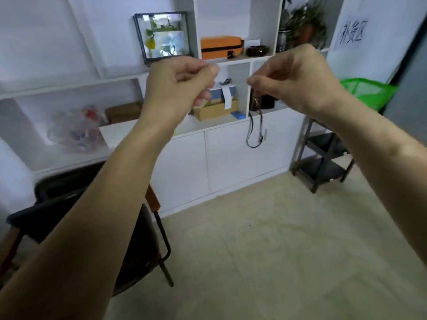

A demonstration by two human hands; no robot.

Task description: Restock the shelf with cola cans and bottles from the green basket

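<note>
Both my arms are raised in front of the white shelf unit (231,128). My left hand (178,86) has its fingers curled shut, and I see nothing in it. My right hand (288,77) is also curled shut with thumb against fingers, and nothing shows in its grip. The green basket (369,91) stands at the right, behind my right wrist, on top of a dark metal rack (323,158). Its contents are hidden from here. No cola can or bottle is in view.
The shelf holds an orange box (220,47), cardboard boxes (215,109), a glass case (164,38) and a plant (302,26). A black cord (254,132) hangs over a cabinet door. A dark chair (97,204) stands at lower left. A paper sign (351,33) hangs at upper right.
</note>
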